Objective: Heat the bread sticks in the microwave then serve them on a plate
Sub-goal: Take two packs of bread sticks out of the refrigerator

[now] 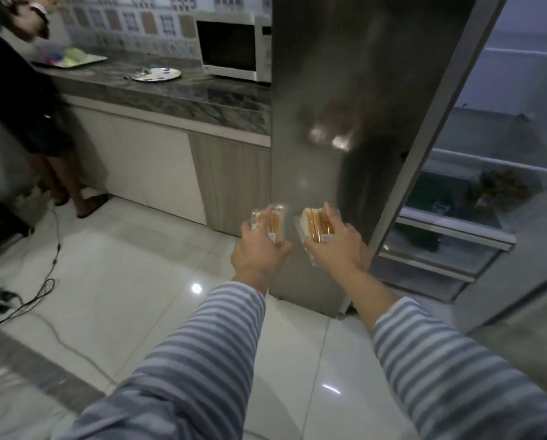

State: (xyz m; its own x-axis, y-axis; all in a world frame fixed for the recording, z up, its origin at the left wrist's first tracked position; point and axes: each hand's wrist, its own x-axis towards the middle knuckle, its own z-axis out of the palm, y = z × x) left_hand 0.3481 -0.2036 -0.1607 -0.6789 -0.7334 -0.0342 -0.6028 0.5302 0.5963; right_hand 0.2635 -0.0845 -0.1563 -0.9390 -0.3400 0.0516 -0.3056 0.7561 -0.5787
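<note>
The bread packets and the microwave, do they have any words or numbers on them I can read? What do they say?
No text can be read.
Small label on the clear plastic packet of bread sticks in the left hand: too blurred.
Small label on the clear plastic packet of bread sticks in the right hand: too blurred.
Control panel of the white microwave oven: markings too small.
Patterned round plate: coloured spots, no words.

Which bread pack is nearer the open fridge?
The pack in the right hand. It is on the side of the open fridge; the other pack, in the left hand, is nearer the counter.
</note>
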